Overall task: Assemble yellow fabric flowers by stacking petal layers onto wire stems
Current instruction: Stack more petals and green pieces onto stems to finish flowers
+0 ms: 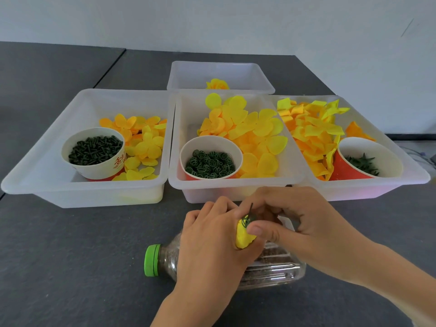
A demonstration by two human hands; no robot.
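Dark grey tabletop [70, 244], pale wall behind. Four white trays on it: left tray [47, 182] with small petals and a cup of dark green pegs [95, 149]; middle tray [179, 185] with larger round petals [254, 128] and a cup of green rings [210, 161]; right tray [401, 182] with folded petal pieces and a cup of spiky green calyxes [361, 162]; far tray [219, 69] holding one finished yellow flower [217, 84].

Step in hand, as I judge it: seating a green ring [246, 220] on the stem behind the petal stack.

My left hand [212, 239] is curled round the yellow flower head [243, 237], which sits between fingers and palm with most of it hidden. My right hand [304, 223] pinches at the ring, thumb in front, fingers behind. The thin dark wire stem [250, 208] pokes up and away from both grips, between the two hands. Both hands work directly over a clear plastic bottle [271, 267] lying on its side, green cap [152, 260] to the left, with dark granular contents.

Next move likely calls for sliding the ring down snug against the petals while the left grip keeps the layers from turning. After that, probably a calyx from the right cup. Whether the ring is fully threaded I cannot tell; my thumb covers the joint.
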